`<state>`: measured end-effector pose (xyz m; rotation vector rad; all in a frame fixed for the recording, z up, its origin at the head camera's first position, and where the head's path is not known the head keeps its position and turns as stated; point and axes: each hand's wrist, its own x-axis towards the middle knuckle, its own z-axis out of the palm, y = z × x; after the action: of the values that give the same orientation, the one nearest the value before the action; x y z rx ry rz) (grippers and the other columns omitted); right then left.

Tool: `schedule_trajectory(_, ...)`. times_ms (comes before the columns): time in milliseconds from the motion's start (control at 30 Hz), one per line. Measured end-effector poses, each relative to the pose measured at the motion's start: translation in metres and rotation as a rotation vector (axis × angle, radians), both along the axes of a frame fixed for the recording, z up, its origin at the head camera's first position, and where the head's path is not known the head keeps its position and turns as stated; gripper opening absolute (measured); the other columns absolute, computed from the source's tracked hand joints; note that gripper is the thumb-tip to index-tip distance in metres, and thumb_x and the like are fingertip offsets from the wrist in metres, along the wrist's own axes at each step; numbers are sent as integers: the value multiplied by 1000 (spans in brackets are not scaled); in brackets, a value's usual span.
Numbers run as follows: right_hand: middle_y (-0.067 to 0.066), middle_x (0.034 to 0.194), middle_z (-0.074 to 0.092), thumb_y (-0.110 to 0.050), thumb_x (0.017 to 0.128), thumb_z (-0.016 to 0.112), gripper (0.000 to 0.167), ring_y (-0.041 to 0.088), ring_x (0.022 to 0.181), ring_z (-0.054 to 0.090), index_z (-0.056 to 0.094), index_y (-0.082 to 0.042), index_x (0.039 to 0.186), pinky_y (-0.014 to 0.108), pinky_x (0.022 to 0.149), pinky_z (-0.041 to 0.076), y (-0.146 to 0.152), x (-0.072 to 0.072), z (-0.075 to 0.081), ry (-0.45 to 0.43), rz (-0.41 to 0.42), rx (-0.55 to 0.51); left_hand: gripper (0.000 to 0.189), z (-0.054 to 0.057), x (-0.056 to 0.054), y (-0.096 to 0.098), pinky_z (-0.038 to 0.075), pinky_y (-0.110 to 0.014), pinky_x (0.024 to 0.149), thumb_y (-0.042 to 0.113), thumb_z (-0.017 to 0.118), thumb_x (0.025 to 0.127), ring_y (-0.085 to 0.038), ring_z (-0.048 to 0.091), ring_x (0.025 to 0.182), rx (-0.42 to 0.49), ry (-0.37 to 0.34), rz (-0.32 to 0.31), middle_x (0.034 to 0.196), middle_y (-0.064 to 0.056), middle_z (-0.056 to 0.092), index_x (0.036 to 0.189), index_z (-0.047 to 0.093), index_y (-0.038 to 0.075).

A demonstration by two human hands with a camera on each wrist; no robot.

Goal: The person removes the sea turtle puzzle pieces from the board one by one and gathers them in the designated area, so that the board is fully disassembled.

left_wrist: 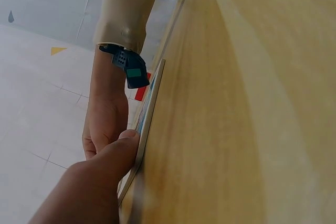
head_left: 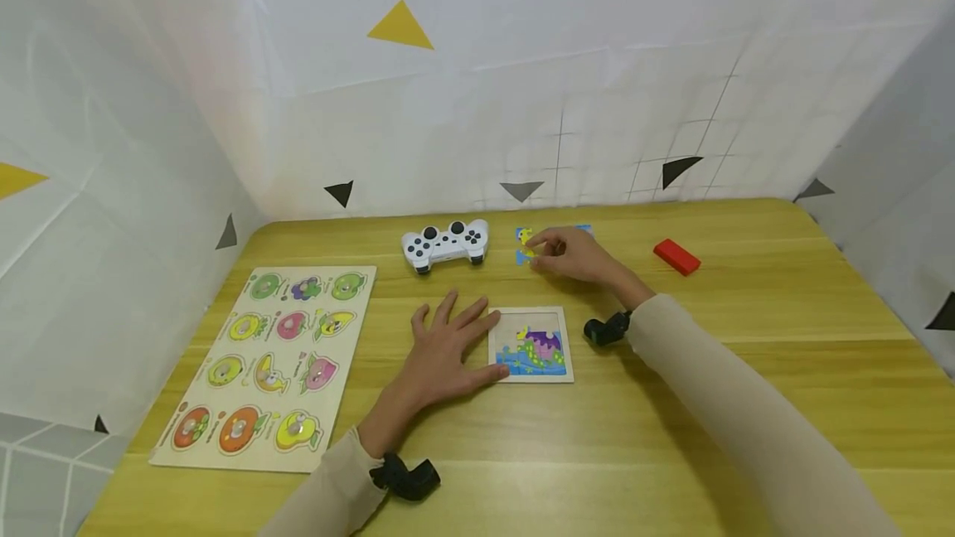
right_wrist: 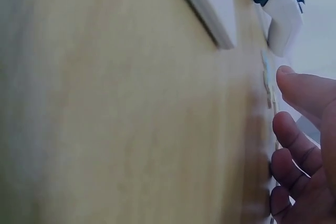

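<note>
- While the left hand (head_left: 443, 359) rests with fingers spread, its thumb and fingertip touching the left edge of a square puzzle frame (head_left: 537, 379), the right hand (head_left: 570, 255) is beyond it, fingers bent, thumb and fingertips apart.
- Loose puzzle pieces (head_left: 521, 256), blue and yellow, lie under the right hand; contact cannot be told.
- Joined pieces (head_left: 548, 355) fill the frame's lower part.
- Farther out on the wooden bench (head_left: 522, 454): white game controller (head_left: 446, 247), red block (head_left: 676, 257), fruit board (head_left: 167, 456) at left.
</note>
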<state>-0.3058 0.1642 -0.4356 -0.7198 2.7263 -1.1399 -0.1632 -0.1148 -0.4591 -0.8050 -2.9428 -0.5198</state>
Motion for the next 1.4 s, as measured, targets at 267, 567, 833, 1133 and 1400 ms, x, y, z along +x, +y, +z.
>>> schedule_trajectory(267,9,96,72,-22,98,70,31,18,79,57,72,-8,125,30,74,48,7,7,4,-2,42,-20,82,2,0,0,9,-71,115,78,56,85,-39,15,158,-5,5,-5,166,8,35,155,44,36)
schedule_trajectory(567,9,127,72,-24,101,65,28,20,110,63,74,-13,125,32,88,49,18,23,5,-54,83,-53,82,1,-1,1,9,-71,116,79,54,85,-38,14,159,-23,-6,1,167,8,33,155,43,37)
schedule_trajectory(833,7,124,73,-22,101,65,28,15,95,59,74,-13,126,24,77,48,23,40,7,-80,107,-92,82,1,0,1,9,-71,115,77,56,85,-39,15,158,-11,2,2,166,7,34,154,44,36)
schedule_trajectory(1133,3,105,73,-19,97,70,22,19,82,53,78,-14,117,25,70,46,20,57,8,-82,114,-125,82,1,-1,0,10,-72,115,77,56,85,-40,16,158,-18,11,1,166,7,34,154,44,36)
schedule_trajectory(1400,1,100,73,-19,95,73,20,21,82,56,79,-15,114,27,71,48,13,74,14,-56,143,-131,81,1,1,1,11,-73,114,75,58,85,-42,18,157,-3,18,-5,166,5,36,154,46,33)
